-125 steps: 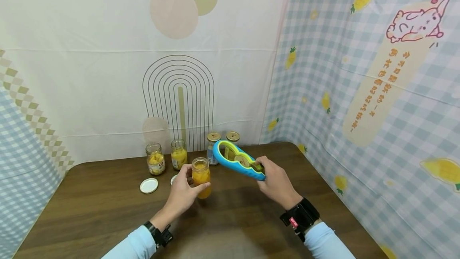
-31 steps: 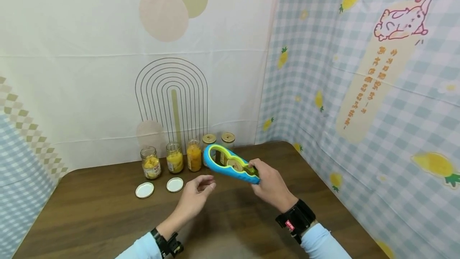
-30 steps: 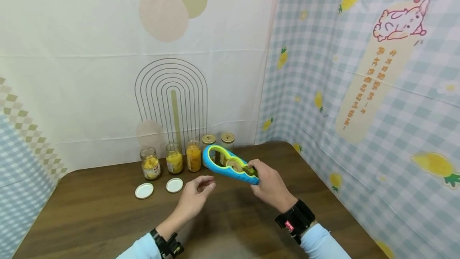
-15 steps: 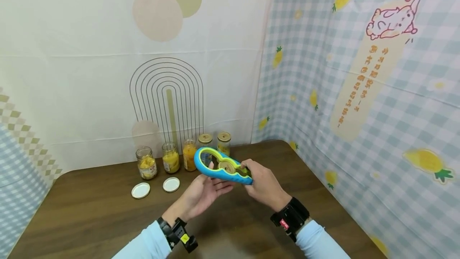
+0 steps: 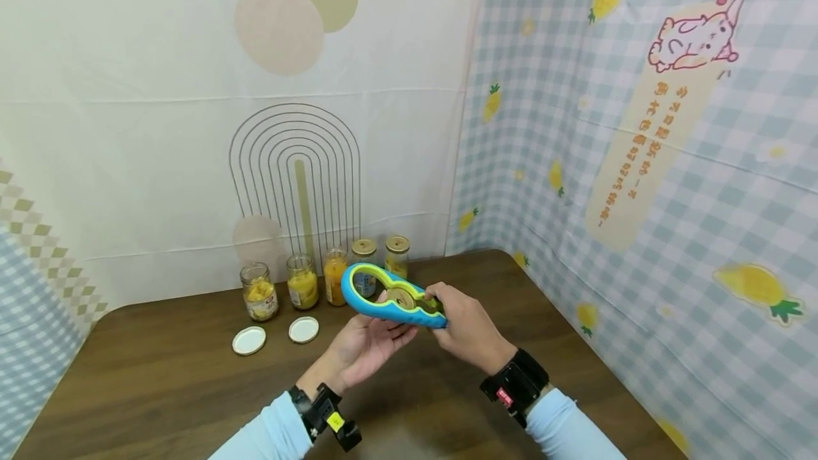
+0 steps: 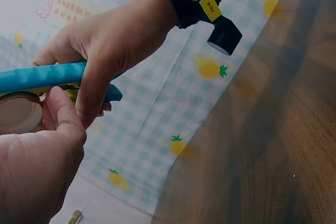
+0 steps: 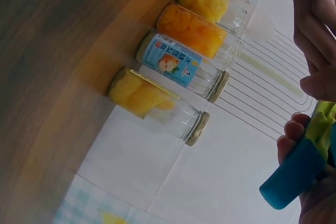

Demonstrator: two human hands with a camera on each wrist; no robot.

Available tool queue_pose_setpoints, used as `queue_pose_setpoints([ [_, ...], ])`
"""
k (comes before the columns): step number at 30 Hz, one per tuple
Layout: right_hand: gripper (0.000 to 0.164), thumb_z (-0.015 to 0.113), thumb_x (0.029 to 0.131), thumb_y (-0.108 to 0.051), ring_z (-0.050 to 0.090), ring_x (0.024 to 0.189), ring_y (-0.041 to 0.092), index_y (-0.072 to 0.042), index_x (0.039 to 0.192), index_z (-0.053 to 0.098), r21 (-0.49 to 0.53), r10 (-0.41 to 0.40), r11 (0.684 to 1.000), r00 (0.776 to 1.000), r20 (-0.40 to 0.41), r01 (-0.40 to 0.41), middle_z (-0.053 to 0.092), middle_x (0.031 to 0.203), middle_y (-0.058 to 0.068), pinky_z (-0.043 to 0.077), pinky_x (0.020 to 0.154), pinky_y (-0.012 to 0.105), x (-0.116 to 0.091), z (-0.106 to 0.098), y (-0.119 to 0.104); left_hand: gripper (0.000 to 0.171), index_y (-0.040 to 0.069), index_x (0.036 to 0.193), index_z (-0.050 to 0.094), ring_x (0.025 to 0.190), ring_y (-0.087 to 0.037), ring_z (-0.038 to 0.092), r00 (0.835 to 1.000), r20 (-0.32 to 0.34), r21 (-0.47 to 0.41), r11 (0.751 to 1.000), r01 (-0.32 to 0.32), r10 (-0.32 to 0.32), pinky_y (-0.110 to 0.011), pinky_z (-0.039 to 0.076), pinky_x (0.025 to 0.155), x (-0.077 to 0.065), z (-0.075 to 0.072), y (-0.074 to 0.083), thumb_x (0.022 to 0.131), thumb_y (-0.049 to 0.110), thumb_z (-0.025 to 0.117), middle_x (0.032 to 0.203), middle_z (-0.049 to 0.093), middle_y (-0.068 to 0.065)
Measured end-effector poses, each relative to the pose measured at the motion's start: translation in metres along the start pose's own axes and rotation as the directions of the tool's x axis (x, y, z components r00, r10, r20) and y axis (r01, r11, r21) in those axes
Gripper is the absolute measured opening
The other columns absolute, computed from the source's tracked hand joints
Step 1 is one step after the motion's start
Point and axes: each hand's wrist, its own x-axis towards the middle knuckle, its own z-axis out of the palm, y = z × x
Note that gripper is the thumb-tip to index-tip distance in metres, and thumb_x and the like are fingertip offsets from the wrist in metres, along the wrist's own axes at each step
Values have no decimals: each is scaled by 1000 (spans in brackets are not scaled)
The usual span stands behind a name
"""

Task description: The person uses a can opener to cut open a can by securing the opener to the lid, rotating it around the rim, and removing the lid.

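My right hand (image 5: 469, 325) grips the handles of a blue and lime-green jar opener (image 5: 418, 316), held above the table. Caught between its wavy inner edges is a gold lid (image 5: 401, 297); its pale underside shows in the left wrist view. My left hand (image 5: 363, 348) lies palm up beneath the opener, its thumb rising behind the frame and its fingers stretched out under it. In the left wrist view its fingertips (image 6: 59, 106) come right beside the lid. An uncapped jar of orange fruit (image 5: 335, 277) stands behind the opener.
Left of the orange jar stand two open jars of yellow fruit, one nearer the middle (image 5: 302, 284) and one farther left (image 5: 259, 295). Two gold-capped jars, one blue-labelled (image 7: 170, 62) and one yellow (image 7: 144, 98), stand right. Two white-faced lids (image 5: 248, 340) lie in front on the wooden table (image 5: 160, 382).
My left hand, which held the orange jar, has set it in the row and let go. It has since moved right and turned palm up under the opener. My right hand keeps its grip.
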Motion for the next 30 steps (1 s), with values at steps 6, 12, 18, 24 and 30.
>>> queue_pose_setpoints([
  [6,45,89,82,-2,67,91,12,-9,117,61,-5,-8,1000,1000,2,8,70,106,4,64,82,34,1,1,0,55,9,160,22,134,-17,54,1000,-3,-15,1000,5,-5,-29,51,114,0,-1,1,116,37,39,145,48,-8],
  [12,45,88,82,-1,67,91,12,-9,116,60,-4,-38,999,999,-8,38,70,105,4,64,81,33,5,4,0,56,10,162,20,136,-18,53,1000,4,-12,1000,-11,11,-29,50,114,-2,-4,4,116,35,39,149,44,-9],
  [18,45,89,81,-1,67,91,12,-8,116,61,-4,-44,999,999,-7,44,70,105,5,64,80,33,6,5,0,56,9,162,19,137,-18,51,1000,9,-7,1000,-8,8,-30,50,115,-4,-6,5,117,35,40,151,41,-9],
  [24,46,89,81,-2,67,91,13,-7,117,61,17,-16,1000,1000,23,16,70,106,5,63,81,34,4,6,-2,57,9,161,20,138,-18,51,1000,15,4,1000,-4,4,-30,48,118,-6,-8,5,116,35,42,154,40,-10],
  [30,47,90,80,-3,66,90,11,-8,117,60,12,-45,999,999,0,45,70,105,5,62,79,32,5,9,0,46,7,155,30,133,-17,55,1000,9,26,999,-17,17,-30,48,118,-6,-10,6,117,31,41,144,50,-7],
])
